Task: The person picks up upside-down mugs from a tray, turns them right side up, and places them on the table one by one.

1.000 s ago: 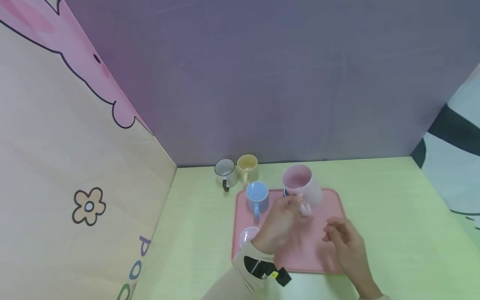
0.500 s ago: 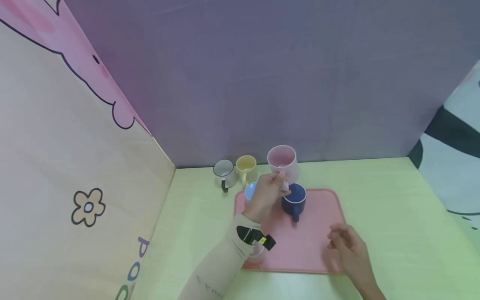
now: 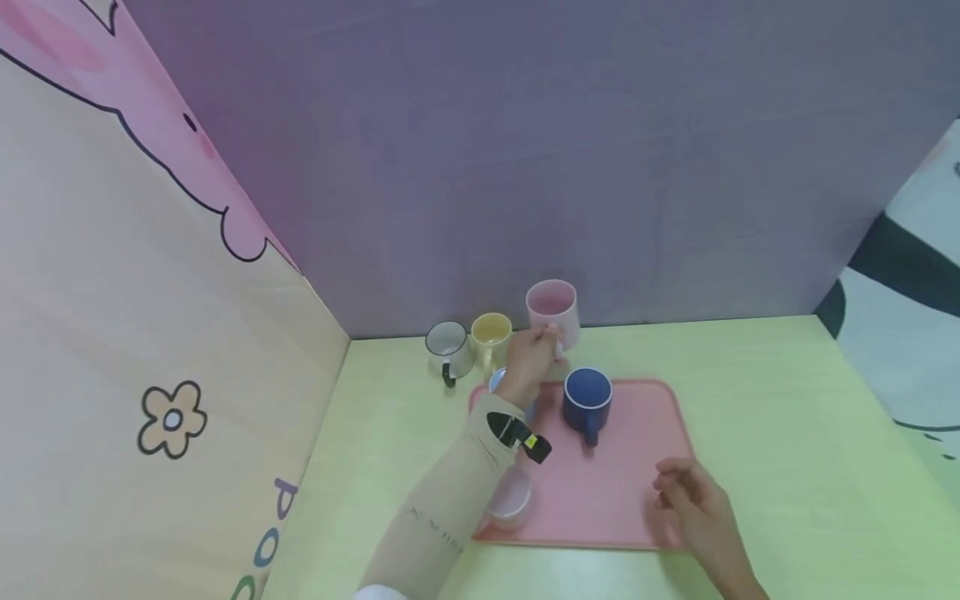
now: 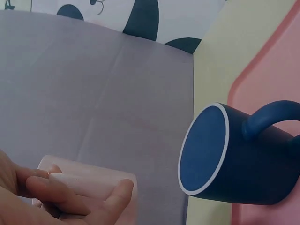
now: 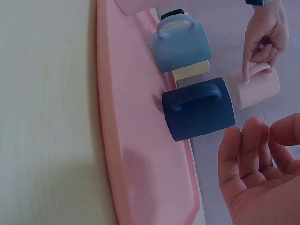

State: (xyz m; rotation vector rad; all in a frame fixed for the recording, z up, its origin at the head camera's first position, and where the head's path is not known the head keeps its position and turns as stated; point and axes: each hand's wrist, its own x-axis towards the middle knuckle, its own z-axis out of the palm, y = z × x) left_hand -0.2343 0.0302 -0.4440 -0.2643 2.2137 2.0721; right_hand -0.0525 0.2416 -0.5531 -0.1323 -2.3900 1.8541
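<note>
My left hand (image 3: pixel 527 360) grips a pale pink mug (image 3: pixel 566 323) by its handle, beyond the far edge of the pink tray (image 3: pixel 622 508). In the right wrist view, one finger of that hand lies straight along the mug's side. A dark blue mug (image 3: pixel 588 407) stands on the tray, its handle toward me. The light blue mug (image 5: pixel 183 44) beside it is mostly hidden behind my left hand in the head view. A whitish-pink cup (image 3: pixel 512 504) sits at the tray's near left, partly under my forearm. Over the tray's right edge, my right hand (image 3: pixel 701 510) holds nothing, fingers loosely curled.
At the back left of the light green table (image 3: pixel 397 450) stand a white mug with a black rim (image 3: pixel 452 360) and a yellow mug (image 3: pixel 492 340). A grey back wall (image 3: pixel 480 167) rises right behind them. A printed side panel (image 3: pixel 225 350) bounds the left.
My left hand has carried the pink mug from above the tray away from me and leftward, past the tray's far edge. The dark blue mug has come into full view. My right hand has barely moved.
</note>
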